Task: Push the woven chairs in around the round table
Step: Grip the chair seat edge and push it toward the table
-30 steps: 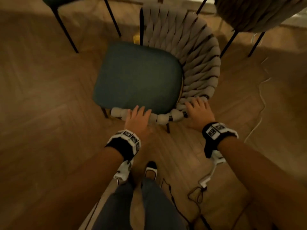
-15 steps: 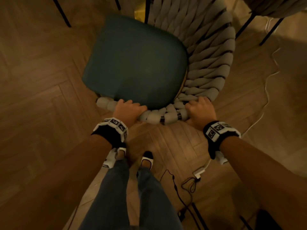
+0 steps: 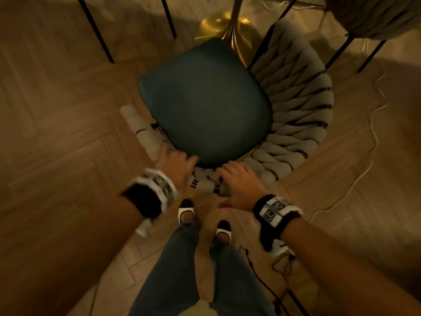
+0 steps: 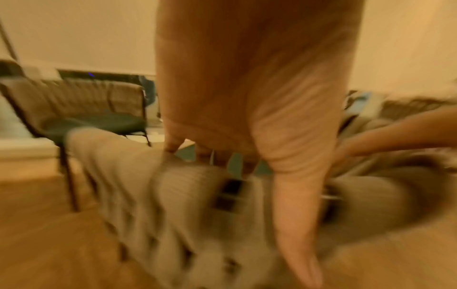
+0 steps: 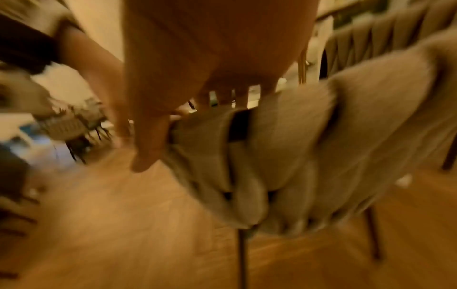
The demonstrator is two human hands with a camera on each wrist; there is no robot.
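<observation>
Woven chair (image 3: 293,119) on wood floor (image 3: 57,133), teal seat (image 3: 205,106) toward gold desk base (image 3: 230,26). Left hand (image 3: 175,165) and right hand (image 3: 239,181) both on top of woven back rim, fingers extended over it, thumbs hanging loose; no closed grip seen. Wrist views blurred.

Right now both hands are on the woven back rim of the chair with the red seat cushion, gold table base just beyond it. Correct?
Not quite: the seat cushion is dark teal, not red, as the head view shows. The rest holds: left hand and right hand on the woven back rim, gold table base beyond.
</observation>
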